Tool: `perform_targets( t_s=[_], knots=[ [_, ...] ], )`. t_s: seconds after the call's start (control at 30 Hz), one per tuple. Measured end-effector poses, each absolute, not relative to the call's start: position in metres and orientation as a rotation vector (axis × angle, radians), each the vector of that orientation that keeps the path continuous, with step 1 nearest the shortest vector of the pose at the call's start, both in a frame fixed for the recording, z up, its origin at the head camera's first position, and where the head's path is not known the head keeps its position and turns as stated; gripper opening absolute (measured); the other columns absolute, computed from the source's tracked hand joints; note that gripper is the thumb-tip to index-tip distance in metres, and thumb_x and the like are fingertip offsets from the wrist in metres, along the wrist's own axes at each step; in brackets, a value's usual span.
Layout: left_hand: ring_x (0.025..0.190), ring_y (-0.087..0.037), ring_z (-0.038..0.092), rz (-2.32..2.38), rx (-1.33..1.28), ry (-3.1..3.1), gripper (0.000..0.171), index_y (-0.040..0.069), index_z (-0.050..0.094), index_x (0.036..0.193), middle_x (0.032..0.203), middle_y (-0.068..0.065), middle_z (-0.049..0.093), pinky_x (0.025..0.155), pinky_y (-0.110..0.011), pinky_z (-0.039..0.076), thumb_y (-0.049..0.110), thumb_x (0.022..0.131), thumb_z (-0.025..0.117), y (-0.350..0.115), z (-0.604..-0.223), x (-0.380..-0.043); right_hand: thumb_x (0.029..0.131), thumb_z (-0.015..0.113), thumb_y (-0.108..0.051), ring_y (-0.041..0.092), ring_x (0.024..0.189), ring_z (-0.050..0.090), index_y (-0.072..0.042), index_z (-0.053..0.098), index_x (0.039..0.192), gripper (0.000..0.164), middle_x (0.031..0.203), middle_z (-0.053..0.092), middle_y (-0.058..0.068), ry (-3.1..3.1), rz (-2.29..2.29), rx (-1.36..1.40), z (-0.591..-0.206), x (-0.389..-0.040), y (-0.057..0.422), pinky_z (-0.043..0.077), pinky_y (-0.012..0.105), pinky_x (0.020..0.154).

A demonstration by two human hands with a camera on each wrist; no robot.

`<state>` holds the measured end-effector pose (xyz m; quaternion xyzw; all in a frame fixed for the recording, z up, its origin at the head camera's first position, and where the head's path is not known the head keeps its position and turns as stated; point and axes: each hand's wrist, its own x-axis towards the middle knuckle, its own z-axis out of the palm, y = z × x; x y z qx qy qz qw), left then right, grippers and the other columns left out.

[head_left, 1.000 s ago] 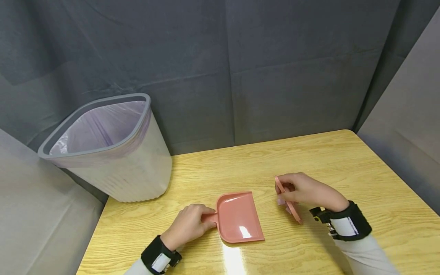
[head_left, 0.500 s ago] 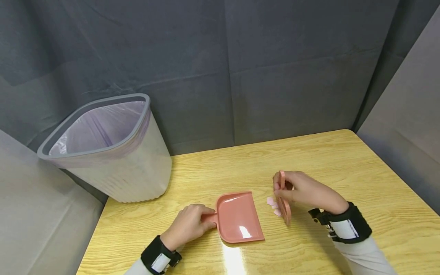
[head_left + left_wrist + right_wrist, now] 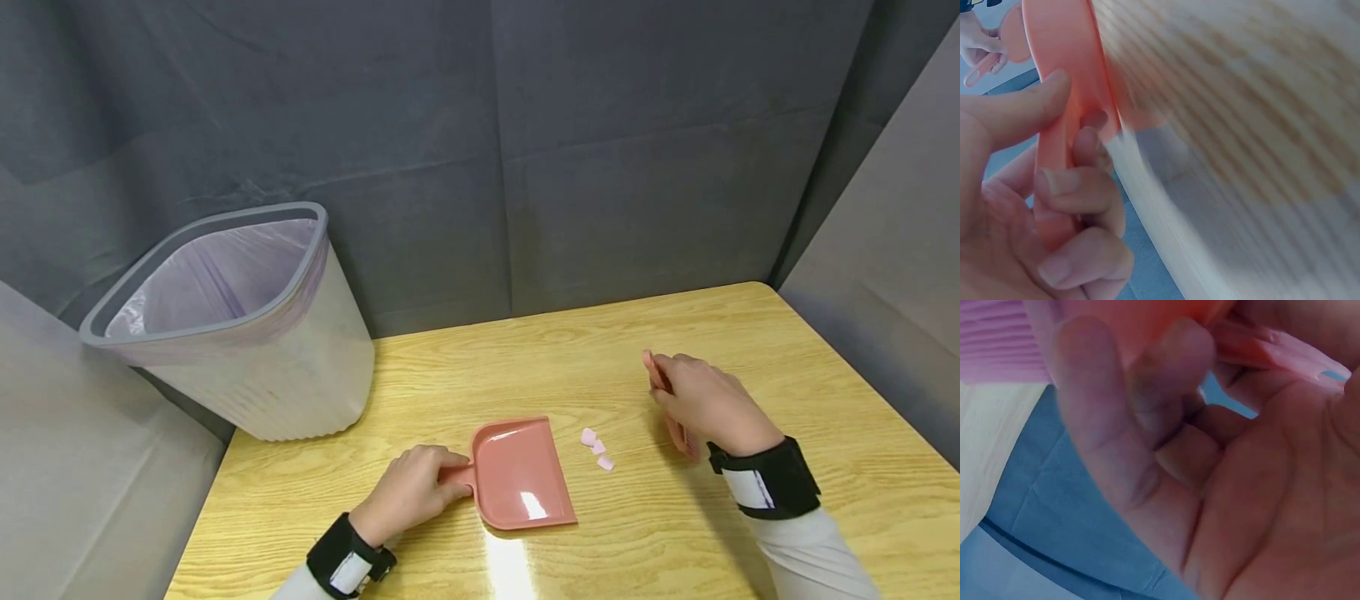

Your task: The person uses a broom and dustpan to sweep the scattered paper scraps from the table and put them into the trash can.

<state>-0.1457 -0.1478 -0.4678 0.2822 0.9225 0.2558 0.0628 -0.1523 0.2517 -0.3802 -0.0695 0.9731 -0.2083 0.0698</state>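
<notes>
My left hand (image 3: 411,492) grips the handle of a pink dustpan (image 3: 521,475) that lies on the table, its straight edge facing right. In the left wrist view, the fingers curl round the dustpan's handle (image 3: 1054,181). To the right of the dustpan are a few small pale pink scraps (image 3: 588,437), apart from its edge. Farther right, my right hand (image 3: 716,404) holds a small pink brush (image 3: 684,439), tilted, away from the scraps. Its pink bristles (image 3: 997,344) show at the top left of the right wrist view; the hand hides part of its body.
A whitish waste bin (image 3: 300,375) with a grey rim and a thin lilac liner stands at the left, by the back of the wooden table (image 3: 465,367). A dark grey cloth (image 3: 637,167) hangs behind, with pale panels on both sides.
My right hand has moved the brush off to the right, away from the scraps, which now show fully. The left hand and dustpan have stayed in place.
</notes>
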Motion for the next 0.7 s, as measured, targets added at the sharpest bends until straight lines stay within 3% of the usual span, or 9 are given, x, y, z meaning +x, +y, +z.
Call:
perform_targets(
  t_s=[0.17, 0.3, 0.57, 0.7],
  knots=[
    [0.07, -0.004, 0.055, 0.757, 0.849, 2.801, 0.029, 0.015, 0.081, 0.111, 0.087, 0.008, 0.072, 0.056, -0.024, 0.041, 0.03, 0.087, 0.085, -0.148, -0.468, -0.145, 0.104, 0.062, -0.015, 0.02, 0.051, 0.059, 0.003, 0.06, 0.111, 0.019, 0.064, 0.057, 0.005, 2.842, -0.688, -0.194, -0.386, -0.153, 0.239, 0.052, 0.04, 0.065],
    [0.069, -0.004, 0.054, 0.755, 0.844, 2.802, 0.029, 0.015, 0.081, 0.112, 0.087, 0.008, 0.071, 0.055, -0.024, 0.04, 0.03, 0.087, 0.085, -0.148, -0.468, -0.145, 0.099, 0.069, -0.013, 0.017, 0.062, 0.056, 0.0, 0.064, 0.107, 0.016, 0.077, 0.053, 0.006, 2.88, -0.693, -0.267, -0.392, -0.154, 0.228, 0.048, 0.036, 0.06],
    [0.069, -0.004, 0.054, 0.763, 0.839, 2.795, 0.03, 0.014, 0.081, 0.112, 0.089, 0.007, 0.073, 0.056, -0.023, 0.041, 0.029, 0.087, 0.085, -0.148, -0.469, -0.146, 0.097, 0.07, -0.012, 0.014, 0.064, 0.052, -0.009, 0.064, 0.093, 0.008, 0.074, 0.052, 0.001, 2.881, -0.851, -0.485, -0.399, -0.153, 0.209, 0.044, 0.031, 0.058],
    [0.07, -0.004, 0.054, 0.765, 0.835, 2.792, 0.03, 0.014, 0.081, 0.113, 0.09, 0.007, 0.073, 0.056, -0.023, 0.041, 0.029, 0.087, 0.085, -0.148, -0.469, -0.146, 0.1, 0.067, -0.01, 0.014, 0.062, 0.058, -0.008, 0.063, 0.096, 0.006, 0.074, 0.058, 0.001, 2.743, -1.039, -0.539, -0.401, -0.151, 0.2, 0.05, 0.032, 0.057]
  ],
)
